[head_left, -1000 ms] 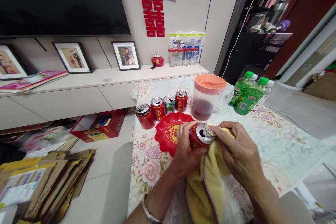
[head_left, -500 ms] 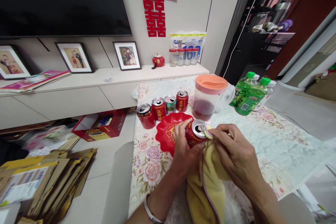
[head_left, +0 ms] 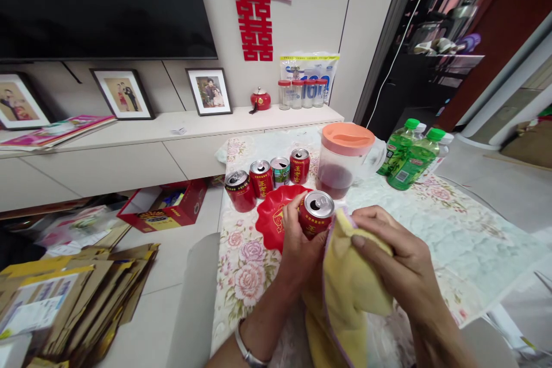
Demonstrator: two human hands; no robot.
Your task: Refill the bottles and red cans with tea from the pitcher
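My left hand (head_left: 299,250) is wrapped round an opened red drink can (head_left: 315,215), held nearly upright with its top and mouth hole facing me. My right hand (head_left: 399,253) pinches a yellow cloth (head_left: 347,276) with a purple edge, which hangs down between my arms. The cloth's upper corner is just right of the can. Behind my left hand lies a red scalloped plate (head_left: 269,218), partly hidden. Beyond it stand several opened cans, among them a red can (head_left: 261,178) and a green can (head_left: 280,171).
A pitcher (head_left: 336,169) with an orange lid and dark liquid stands behind the held can. Green bottles (head_left: 409,161) are at the table's right back. Flowered cloth (head_left: 248,282) covers the table. Flattened cardboard (head_left: 103,293) and a red box (head_left: 166,204) lie on the floor at left.
My right hand has drawn the cloth's corner off the can top and moved slightly right. The can is now more upright, a little further left, with its whole top showing.
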